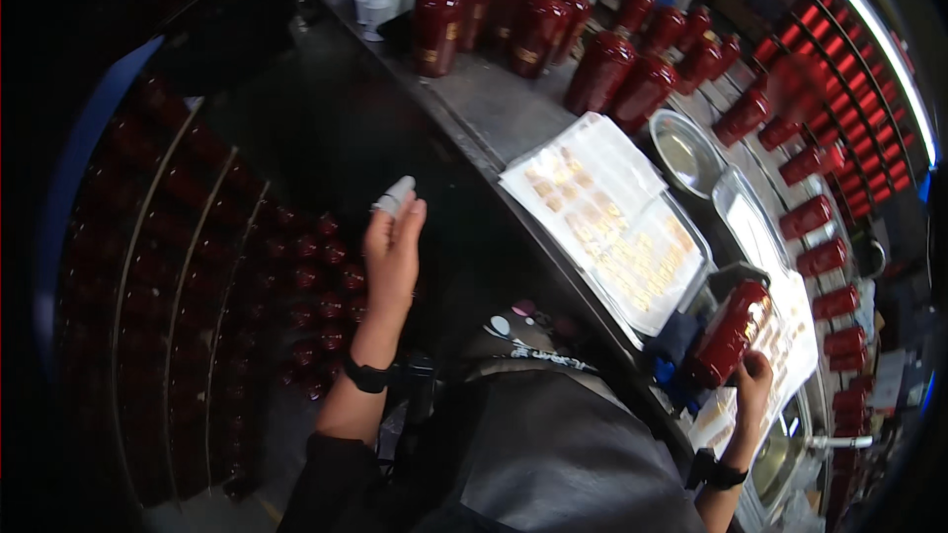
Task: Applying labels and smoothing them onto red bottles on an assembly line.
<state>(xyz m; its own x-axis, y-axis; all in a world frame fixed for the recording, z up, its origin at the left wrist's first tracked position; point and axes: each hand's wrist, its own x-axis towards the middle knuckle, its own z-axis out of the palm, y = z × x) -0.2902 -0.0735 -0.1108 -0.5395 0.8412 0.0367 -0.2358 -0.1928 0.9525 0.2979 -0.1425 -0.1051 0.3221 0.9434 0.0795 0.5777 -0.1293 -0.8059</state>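
Note:
My left hand [393,252] is raised away from the bench with its fingers stretched out and nothing in it. Pale finger cots [396,195] cover some of its fingertips. A glossy dark red bottle [731,334] with gold marks lies tilted at the bench's near edge, by a dark blue cloth [676,345]. Against the bottle's side, my right hand [753,395] has thumb and finger curled together; whatever is between them is too small to make out. White sheets with rows of gold decals [612,227] lie on the bench, to the left of the bottle.
Several red bottles [602,69] stand along the back of the bench [444,99]. A metal bowl [684,153] sits behind the sheets. More decals on a sheet [795,331] are at the right. Racks of red bottles [168,276] fill the left; another rack [839,89] stands far right.

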